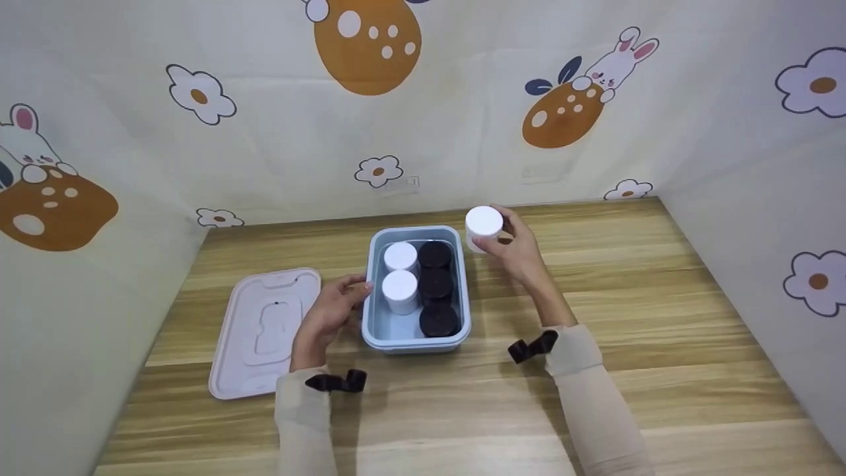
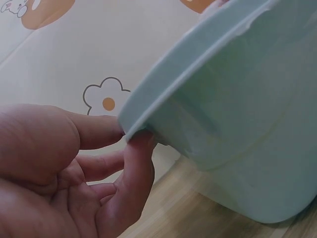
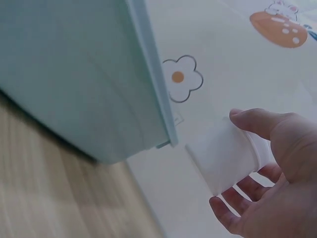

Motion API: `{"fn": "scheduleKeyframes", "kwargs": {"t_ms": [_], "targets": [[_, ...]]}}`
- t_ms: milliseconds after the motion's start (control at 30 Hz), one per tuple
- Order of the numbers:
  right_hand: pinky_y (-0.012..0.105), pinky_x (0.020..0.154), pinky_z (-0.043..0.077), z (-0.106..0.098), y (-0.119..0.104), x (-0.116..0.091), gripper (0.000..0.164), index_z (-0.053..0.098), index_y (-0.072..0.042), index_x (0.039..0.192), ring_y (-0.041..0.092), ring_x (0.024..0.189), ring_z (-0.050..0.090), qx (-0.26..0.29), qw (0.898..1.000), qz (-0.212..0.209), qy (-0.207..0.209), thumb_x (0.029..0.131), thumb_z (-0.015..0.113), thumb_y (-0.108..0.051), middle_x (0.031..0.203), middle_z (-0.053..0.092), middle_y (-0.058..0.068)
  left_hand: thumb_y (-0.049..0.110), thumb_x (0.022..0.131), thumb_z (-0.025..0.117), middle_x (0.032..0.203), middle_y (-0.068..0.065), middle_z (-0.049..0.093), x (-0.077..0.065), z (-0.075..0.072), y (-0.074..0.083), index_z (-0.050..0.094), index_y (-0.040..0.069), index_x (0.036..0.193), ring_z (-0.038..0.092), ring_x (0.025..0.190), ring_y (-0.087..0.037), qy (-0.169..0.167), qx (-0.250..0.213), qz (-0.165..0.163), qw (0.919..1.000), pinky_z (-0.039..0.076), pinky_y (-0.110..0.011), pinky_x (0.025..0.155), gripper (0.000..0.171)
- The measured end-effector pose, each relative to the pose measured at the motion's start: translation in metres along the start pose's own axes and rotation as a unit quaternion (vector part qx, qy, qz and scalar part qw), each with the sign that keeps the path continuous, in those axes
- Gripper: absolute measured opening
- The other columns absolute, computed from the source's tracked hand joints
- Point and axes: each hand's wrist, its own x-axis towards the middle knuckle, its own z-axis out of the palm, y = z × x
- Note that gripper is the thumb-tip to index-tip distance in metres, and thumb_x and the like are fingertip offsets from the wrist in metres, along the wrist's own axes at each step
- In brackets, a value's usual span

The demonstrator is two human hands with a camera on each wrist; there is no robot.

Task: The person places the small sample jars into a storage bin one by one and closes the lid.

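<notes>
A light blue plastic box (image 1: 416, 343) stands on the table. Inside it, a column of black-lidded jars (image 1: 435, 284) lines the right side, and two white jars (image 1: 400, 288) stand on the left, with bare floor in front of them. My left hand (image 1: 332, 309) pinches the box's left rim between thumb and fingers, as the left wrist view shows up close (image 2: 94, 163). Beyond the box's right back corner, my right hand (image 1: 519, 250) holds another white jar (image 1: 484, 223) by its side, lid up. In the right wrist view this jar (image 3: 225, 156) is off the table.
A pale lid (image 1: 228, 344) lies flat on the table (image 1: 661, 344), left of the box and partly behind the left forearm. A patterned curtain (image 1: 449, 132) rises along the table's back edge and both sides. Black wrist cameras (image 1: 533, 347) sit on both cuffs.
</notes>
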Motion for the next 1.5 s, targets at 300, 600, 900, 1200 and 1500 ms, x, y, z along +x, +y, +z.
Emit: {"fn": "scheduleKeyframes", "kwargs": {"t_ms": [300, 600, 900, 1200, 1500], "targets": [[0.034, 0.095, 0.047, 0.008, -0.020, -0.011, 0.070, 0.045, -0.002, 0.146, 0.031, 0.128, 0.052, -0.003, 0.999, -0.025, -0.032, 0.084, 0.078, -0.005, 0.141, 0.053, 0.020, 0.024, 0.103, 0.056, 0.124, -0.023, 0.066, 0.001, 0.001, -0.001, 0.044, 0.001, 0.148, 0.068, 0.101, -0.026, 0.002, 0.002, -0.002, 1.0000, 0.061, -0.033, 0.069, 0.052], [0.043, 0.101, 0.047, 0.024, -0.030, -0.021, 0.074, 0.043, -0.004, 0.149, 0.033, 0.130, 0.051, -0.008, 0.997, -0.026, -0.077, 0.084, 0.078, -0.005, 0.143, 0.051, 0.019, 0.022, 0.104, 0.055, 0.119, -0.023, 0.068, -0.001, 0.001, 0.000, 0.050, 0.004, 0.144, 0.070, 0.094, -0.025, -0.001, 0.017, 0.009, 0.9998, 0.058, -0.029, 0.061, 0.044], [0.047, 0.102, 0.050, 0.040, -0.040, -0.034, 0.074, 0.044, -0.005, 0.148, 0.032, 0.119, 0.056, -0.031, 0.989, -0.047, -0.138, 0.084, 0.080, -0.011, 0.141, 0.053, 0.018, 0.023, 0.104, 0.055, 0.122, -0.022, 0.068, 0.001, 0.001, 0.000, 0.049, 0.004, 0.145, 0.069, 0.101, -0.027, 0.002, 0.018, 0.004, 0.9998, 0.059, -0.030, 0.066, 0.045], [0.039, 0.099, 0.048, 0.055, -0.042, -0.045, 0.071, 0.050, -0.005, 0.143, 0.024, 0.115, 0.056, -0.092, 0.973, -0.094, -0.191, 0.083, 0.083, -0.021, 0.138, 0.057, 0.013, 0.024, 0.104, 0.055, 0.124, -0.022, 0.066, 0.000, 0.001, 0.000, 0.049, 0.005, 0.145, 0.068, 0.104, -0.028, 0.004, 0.021, 0.000, 0.9998, 0.059, -0.029, 0.069, 0.046], [0.038, 0.100, 0.054, 0.068, -0.044, -0.056, 0.067, 0.051, -0.007, 0.139, 0.025, 0.118, 0.058, -0.113, 0.954, -0.094, -0.260, 0.082, 0.083, -0.020, 0.137, 0.053, 0.013, 0.022, 0.104, 0.056, 0.125, -0.021, 0.068, -0.001, 0.001, 0.001, 0.048, 0.003, 0.146, 0.071, 0.100, -0.025, -0.002, 0.008, 0.011, 0.9999, 0.059, -0.029, 0.066, 0.047]]}}
